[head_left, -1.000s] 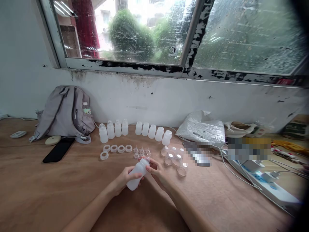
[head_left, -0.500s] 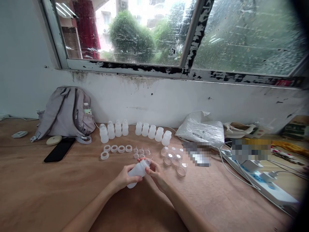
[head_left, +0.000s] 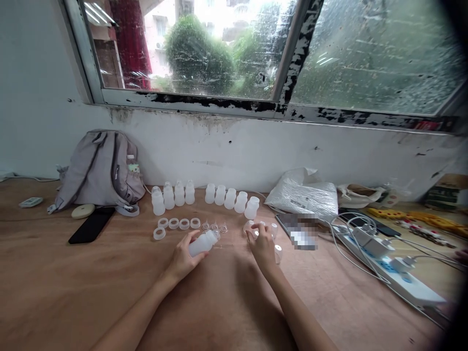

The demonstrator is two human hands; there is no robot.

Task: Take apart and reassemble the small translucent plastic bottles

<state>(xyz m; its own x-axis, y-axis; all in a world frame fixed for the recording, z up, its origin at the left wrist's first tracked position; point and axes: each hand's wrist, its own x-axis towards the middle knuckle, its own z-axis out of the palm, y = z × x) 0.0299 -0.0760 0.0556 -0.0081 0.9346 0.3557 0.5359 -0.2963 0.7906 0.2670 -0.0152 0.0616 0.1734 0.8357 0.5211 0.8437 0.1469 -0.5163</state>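
My left hand (head_left: pixel 185 258) is wrapped round a frosted white baby bottle (head_left: pixel 199 245), tilted so its teat end points up and right. Over the group of clear dome caps (head_left: pixel 278 251) on the right, my right hand (head_left: pixel 261 243) reaches with thumb and fingers apart; it covers some of the caps, so contact is hard to tell. Clear teats (head_left: pixel 223 228) lie just beyond the held bottle, which partly hides them. White screw rings (head_left: pixel 185 224) sit to their left. Behind stand several bottles with tops (head_left: pixel 179 195) and several open-necked bottles (head_left: pixel 230 199).
On the left are a grey backpack (head_left: pixel 98 170), a black phone (head_left: pixel 91 225) and a round cream object (head_left: pixel 83 211). To the right lie a plastic-wrapped parcel (head_left: pixel 307 195), a partly blurred flat device (head_left: pixel 298 229) and a white power strip (head_left: pixel 413 287) with trailing cables.
My right hand has left the bottle's top and moved right, over the clear caps. My left hand has shifted slightly left and up with the bottle, which now tilts further over.
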